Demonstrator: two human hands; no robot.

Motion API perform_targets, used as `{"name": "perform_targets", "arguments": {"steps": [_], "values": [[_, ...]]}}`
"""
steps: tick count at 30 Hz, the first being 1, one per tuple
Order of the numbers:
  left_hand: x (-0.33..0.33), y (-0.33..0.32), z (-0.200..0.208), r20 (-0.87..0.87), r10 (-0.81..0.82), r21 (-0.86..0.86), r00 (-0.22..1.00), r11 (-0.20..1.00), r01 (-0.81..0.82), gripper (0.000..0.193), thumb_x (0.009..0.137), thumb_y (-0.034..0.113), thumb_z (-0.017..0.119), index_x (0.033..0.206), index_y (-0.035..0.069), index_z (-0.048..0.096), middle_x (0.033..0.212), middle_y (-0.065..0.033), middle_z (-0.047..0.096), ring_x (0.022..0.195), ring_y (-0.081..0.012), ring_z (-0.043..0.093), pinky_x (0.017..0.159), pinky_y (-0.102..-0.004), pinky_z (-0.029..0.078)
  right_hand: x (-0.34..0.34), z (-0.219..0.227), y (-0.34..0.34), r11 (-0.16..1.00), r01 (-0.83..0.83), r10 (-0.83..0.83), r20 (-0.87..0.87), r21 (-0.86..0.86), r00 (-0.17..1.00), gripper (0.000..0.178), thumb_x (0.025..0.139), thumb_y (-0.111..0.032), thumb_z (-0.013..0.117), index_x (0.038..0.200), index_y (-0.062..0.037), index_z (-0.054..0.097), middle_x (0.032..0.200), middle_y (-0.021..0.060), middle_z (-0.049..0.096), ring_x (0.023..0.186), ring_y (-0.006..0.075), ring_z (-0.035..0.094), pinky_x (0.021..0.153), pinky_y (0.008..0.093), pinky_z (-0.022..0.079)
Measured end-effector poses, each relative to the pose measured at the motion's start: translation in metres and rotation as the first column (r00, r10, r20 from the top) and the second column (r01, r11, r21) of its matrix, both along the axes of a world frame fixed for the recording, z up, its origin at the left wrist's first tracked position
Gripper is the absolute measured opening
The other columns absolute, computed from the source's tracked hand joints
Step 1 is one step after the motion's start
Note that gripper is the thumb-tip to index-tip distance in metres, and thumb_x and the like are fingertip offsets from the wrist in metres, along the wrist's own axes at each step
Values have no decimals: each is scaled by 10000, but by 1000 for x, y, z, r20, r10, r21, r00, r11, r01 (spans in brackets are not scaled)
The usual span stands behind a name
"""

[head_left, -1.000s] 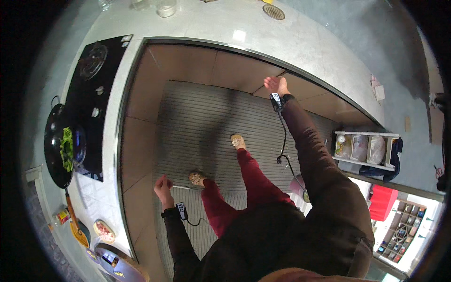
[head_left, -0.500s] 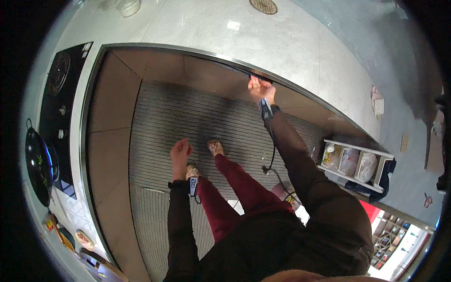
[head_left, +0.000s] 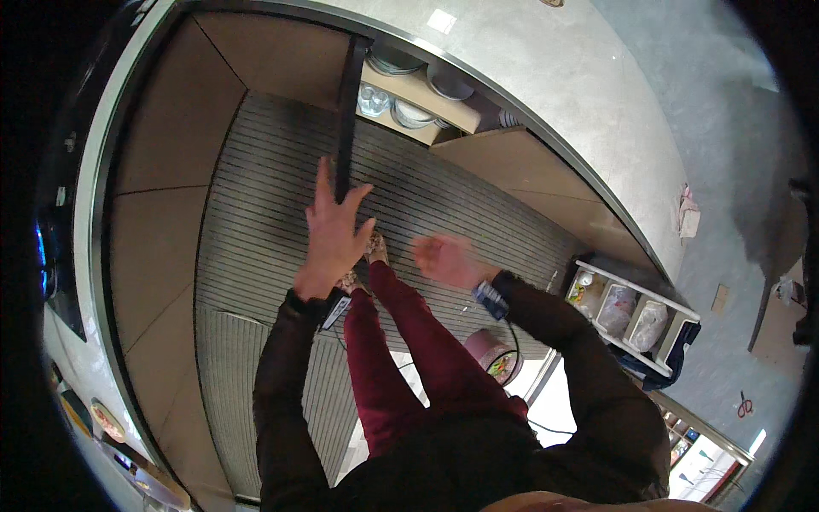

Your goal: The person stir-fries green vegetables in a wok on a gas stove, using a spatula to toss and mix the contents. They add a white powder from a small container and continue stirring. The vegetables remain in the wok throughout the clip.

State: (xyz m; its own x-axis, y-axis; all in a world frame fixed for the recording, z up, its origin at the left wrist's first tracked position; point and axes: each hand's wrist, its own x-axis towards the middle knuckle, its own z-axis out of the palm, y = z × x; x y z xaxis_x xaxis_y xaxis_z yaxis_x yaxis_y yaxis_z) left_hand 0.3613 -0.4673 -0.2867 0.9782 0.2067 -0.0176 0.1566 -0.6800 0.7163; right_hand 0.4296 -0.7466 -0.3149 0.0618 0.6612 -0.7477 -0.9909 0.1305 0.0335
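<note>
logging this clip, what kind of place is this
Most likely a home kitchen: a grey countertop runs over a cabinet door that stands open, with stacked bowls and plates on the shelf inside. The left hand touches that door.

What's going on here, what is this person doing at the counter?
A person stands on a ribbed floor mat in front of a grey counter. The left hand rests on the edge of an open dark cabinet door below the counter. Inside, a shelf holds stacked bowls and plates. The right hand hangs in the air, blurred and holding nothing that can be seen.
</note>
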Motion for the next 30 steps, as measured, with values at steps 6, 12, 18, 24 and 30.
{"name": "perform_targets", "arguments": {"steps": [6, 12, 18, 24, 30], "values": [[-36, 51, 6, 18, 24, -113, 1000, 993, -22, 736, 837, -23, 663, 1490, 213, 419, 1606, -229, 141, 1433, -454, 273, 1119, -497, 336, 153, -56, 1, 985, 21, 50, 398, -171, 916, 417, 1059, -382, 376, 1172, -57, 611, 932, 68, 684, 826, 226, 650, 752, 359, 519], [-56, 80, -25, 191, 17, -174, 981, 985, 17, 704, 838, -53, 628, 1476, 181, 445, 1577, -223, 246, 1424, -411, 334, 1124, -495, 367, 321, -128, 4, 904, 314, -24, 700, -290, 714, 366, 1025, -319, 443, 1186, -17, 571, 1032, 150, 641, 901, 294, 618, 725, 427, 511], [-84, 99, -80, 408, 197, -111, 892, 980, -166, 638, 1007, 459, 442, 1483, 37, 397, 1520, -253, 373, 1401, -405, 385, 1132, -526, 313, 452, -182, -55, 968, 212, -35, 766, -133, 642, 401, 960, -418, 522, 1183, -95, 602, 1159, 114, 638, 1090, 290, 572, 882, 472, 466], [-93, 104, -113, 496, 631, -266, 596, 764, -587, 765, 1007, 573, 371, 1452, -50, 382, 1444, -271, 452, 1304, -418, 483, 1097, -532, 388, 519, -186, -83, 998, 49, -57, 780, 34, 623, 498, 957, -516, 490, 1250, -132, 609, 1259, 113, 624, 1260, 268, 530, 1006, 515, 421], [-113, 110, -117, 593, 688, 98, 419, 455, -885, 720, 1009, 512, 377, 1375, -103, 458, 1397, -290, 493, 1272, -377, 521, 1063, -484, 450, 524, -179, -72, 939, 343, -158, 922, 29, 354, 447, 969, -430, 489, 1265, -108, 586, 1283, 131, 607, 1239, 274, 550, 976, 482, 455]]}}
